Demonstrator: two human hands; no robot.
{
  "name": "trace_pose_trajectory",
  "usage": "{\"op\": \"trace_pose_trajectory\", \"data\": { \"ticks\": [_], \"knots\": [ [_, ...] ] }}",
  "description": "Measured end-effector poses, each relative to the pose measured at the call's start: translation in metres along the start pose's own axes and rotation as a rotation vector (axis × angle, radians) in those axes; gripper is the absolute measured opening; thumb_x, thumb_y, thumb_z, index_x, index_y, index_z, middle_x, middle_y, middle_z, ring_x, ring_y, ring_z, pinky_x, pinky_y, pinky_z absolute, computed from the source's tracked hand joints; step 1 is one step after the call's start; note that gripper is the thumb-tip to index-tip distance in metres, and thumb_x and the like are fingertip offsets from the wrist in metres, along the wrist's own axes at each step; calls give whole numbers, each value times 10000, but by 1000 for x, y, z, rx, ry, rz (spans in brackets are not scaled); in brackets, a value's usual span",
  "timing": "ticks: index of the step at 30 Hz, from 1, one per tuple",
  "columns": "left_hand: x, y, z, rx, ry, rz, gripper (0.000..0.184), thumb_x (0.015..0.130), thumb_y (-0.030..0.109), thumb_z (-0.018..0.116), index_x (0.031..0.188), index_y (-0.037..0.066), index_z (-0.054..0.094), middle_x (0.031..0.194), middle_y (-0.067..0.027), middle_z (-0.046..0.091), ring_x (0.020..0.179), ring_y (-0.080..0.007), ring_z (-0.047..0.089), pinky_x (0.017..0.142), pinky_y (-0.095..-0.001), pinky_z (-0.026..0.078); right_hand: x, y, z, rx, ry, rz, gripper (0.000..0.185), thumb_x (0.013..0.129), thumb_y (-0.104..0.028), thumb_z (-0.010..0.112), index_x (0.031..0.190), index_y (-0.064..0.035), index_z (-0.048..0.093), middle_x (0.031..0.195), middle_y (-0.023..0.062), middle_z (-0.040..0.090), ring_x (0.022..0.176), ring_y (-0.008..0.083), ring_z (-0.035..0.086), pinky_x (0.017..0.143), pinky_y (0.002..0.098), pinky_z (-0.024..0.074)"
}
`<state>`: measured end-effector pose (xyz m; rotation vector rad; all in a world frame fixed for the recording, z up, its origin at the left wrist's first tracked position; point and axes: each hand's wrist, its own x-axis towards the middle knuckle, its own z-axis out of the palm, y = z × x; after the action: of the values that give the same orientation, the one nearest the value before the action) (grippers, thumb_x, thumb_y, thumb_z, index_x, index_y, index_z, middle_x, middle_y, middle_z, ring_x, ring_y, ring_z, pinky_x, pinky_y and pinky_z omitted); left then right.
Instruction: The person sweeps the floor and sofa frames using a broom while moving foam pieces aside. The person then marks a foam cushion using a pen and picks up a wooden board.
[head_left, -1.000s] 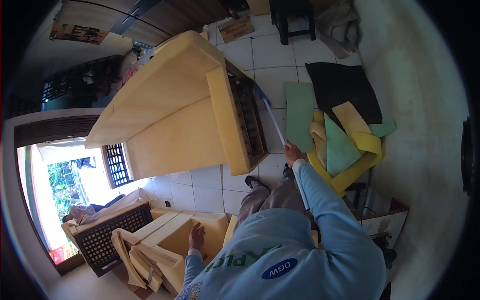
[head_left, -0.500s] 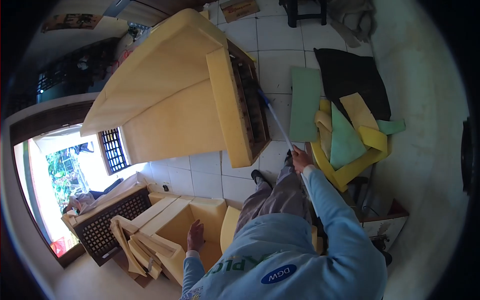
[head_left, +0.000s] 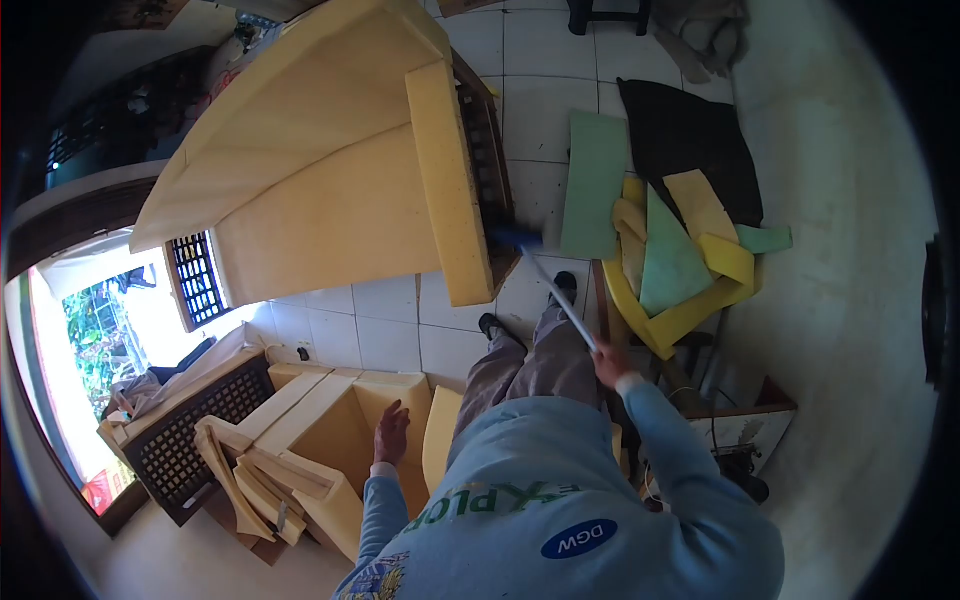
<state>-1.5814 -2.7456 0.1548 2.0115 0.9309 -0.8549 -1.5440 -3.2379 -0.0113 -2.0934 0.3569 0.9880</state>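
Observation:
My right hand [head_left: 608, 362] is closed around the pale handle of a broom [head_left: 558, 294]. Its blue head, with dark, blurred bristles, is at the lower end of a large sofa frame [head_left: 320, 215] padded in yellow foam. The frame's dark, slatted underside faces the broom. To the left, my left hand [head_left: 392, 433] hangs with its fingers apart, holding nothing. It is over or beside a smaller foam-covered armchair frame [head_left: 300, 420]; whether it touches the foam I cannot tell.
Green foam sheet [head_left: 594, 185], yellow foam offcuts [head_left: 690, 318] and a black cloth [head_left: 690, 150] lie on the white tiled floor [head_left: 540, 100] at the right. A lattice-fronted wooden piece [head_left: 205, 435] stands by the bright doorway. A dark stool [head_left: 610, 15] is at the far end.
The broom head has come nearer to me, from beside the frame's slats to its lower corner. My right hand has drawn back with the handle. The view has shifted slightly.

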Motion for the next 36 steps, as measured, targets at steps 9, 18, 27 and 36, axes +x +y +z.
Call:
{"op": "trace_pose_trajectory", "data": {
  "ticks": [9,18,27,36],
  "knots": [
    [20,-25,16,120,-87,32,448,925,336,547,1293,81,525,1136,-189,656,1052,-305,637,908,-387,488,-91,-76,-100,289,310,155,431,991,-241,459,1415,-165,442,594,36,468,532,112,474,527,295,426],
    [56,-94,19,180,-90,134,445,928,282,555,1293,32,511,985,-152,694,879,-211,669,794,-319,519,-109,-178,-121,63,181,-229,446,983,-197,477,1422,-142,421,836,189,644,720,210,623,705,352,487],
    [80,-36,45,79,-127,182,412,915,286,585,1272,83,546,1002,-146,681,912,-224,638,818,-339,501,-247,-101,-68,13,194,-40,444,980,-202,457,1406,-79,429,930,190,652,815,271,647,758,379,499],
    [133,-80,7,110,-171,276,398,904,269,613,1243,67,558,921,-137,704,902,-226,660,820,-344,507,-228,-158,-45,107,22,73,456,997,-257,458,1441,-169,398,913,172,647,758,199,614,751,339,495]
  ]
}}
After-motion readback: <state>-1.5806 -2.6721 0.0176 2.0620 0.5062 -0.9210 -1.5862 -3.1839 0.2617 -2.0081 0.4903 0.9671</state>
